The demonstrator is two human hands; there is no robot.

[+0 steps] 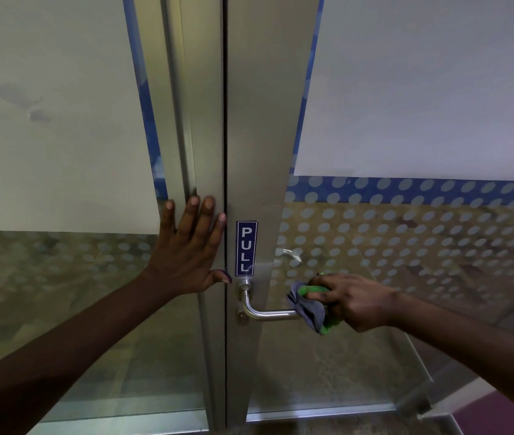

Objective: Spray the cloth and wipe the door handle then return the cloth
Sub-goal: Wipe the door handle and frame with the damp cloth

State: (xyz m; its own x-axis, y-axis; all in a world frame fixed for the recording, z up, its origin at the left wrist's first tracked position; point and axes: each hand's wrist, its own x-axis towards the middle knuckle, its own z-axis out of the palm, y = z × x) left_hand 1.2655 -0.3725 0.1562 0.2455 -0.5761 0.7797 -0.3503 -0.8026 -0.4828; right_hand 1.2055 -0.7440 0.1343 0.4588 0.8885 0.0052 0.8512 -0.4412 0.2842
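A silver lever door handle (260,310) juts from the metal door frame, just below a blue "PULL" sticker (246,248). My right hand (354,301) is closed around a green and grey cloth (310,309), which wraps the free right end of the handle. My left hand (191,246) lies flat with spread fingers against the metal frame to the left of the door gap, holding nothing. No spray bottle is in view.
The glass door (406,246) on the right carries a band of pale dots and a blue strip. A fixed glass panel (61,152) fills the left side. The floor shows through the lower glass.
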